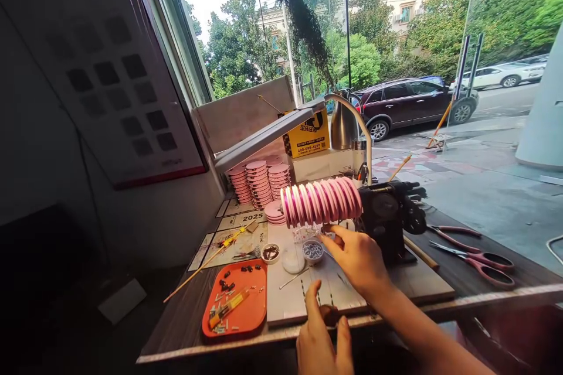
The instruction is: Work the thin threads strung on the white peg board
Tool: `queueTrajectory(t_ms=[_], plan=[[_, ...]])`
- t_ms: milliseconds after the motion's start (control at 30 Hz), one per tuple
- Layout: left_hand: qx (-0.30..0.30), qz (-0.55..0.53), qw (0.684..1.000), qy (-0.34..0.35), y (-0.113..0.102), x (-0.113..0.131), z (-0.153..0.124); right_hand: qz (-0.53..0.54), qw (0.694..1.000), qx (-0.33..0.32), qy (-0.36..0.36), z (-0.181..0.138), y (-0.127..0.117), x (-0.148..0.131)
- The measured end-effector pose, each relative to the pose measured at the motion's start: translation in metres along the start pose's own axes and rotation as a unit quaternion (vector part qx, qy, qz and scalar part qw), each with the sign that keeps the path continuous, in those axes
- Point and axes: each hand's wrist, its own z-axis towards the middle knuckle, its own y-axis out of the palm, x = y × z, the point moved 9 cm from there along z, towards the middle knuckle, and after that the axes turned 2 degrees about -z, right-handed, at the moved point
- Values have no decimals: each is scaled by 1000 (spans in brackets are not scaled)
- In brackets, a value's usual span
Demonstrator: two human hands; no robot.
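A row of pink and white discs (pixel 323 202) sits on the horizontal shaft of a small black winding machine (pixel 387 205). My right hand (pixel 358 258) is just below the row, its thumb and forefinger closed together; whatever they hold is too small to make out. Under those fingertips stands a small round tub (pixel 312 251) of tiny pale pieces. Near the front edge of the board, my left hand (pixel 323 334) has its finger and thumb spread apart, with nothing visible in it. A dark rounded thing (pixel 329 313) shows between them, partly hidden.
An orange tray (pixel 264 299) holds small black parts and a yellow-handled tool. Stacks of pink discs (pixel 257 181) stand behind, beneath a lamp (pixel 268 135). Scissors (pixel 479 261) and pliers (pixel 457 231) lie to the right. A small tub of dark pieces (pixel 270 254) is beside the tray.
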Motion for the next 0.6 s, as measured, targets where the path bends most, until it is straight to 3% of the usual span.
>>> queueTrajectory(t_ms=[100,267,333,400,467,600], plan=[[5,30,999,24,-7,15,1,80,997,-12,13,-4,3,-1],[-1,-41,996,74,-13,56,15,252,961,-116,-8,-13,-4,-11],[-47,-90,992,81,-1,67,27,299,941,-158,-2,-15,-8,-15],[-107,-205,971,63,15,71,38,336,923,-186,16,-15,-9,-17],[-151,-303,940,35,28,69,47,374,905,-201,38,-14,-8,-18],[-212,-384,899,0,42,60,43,450,860,-230,76,-11,2,-18]])
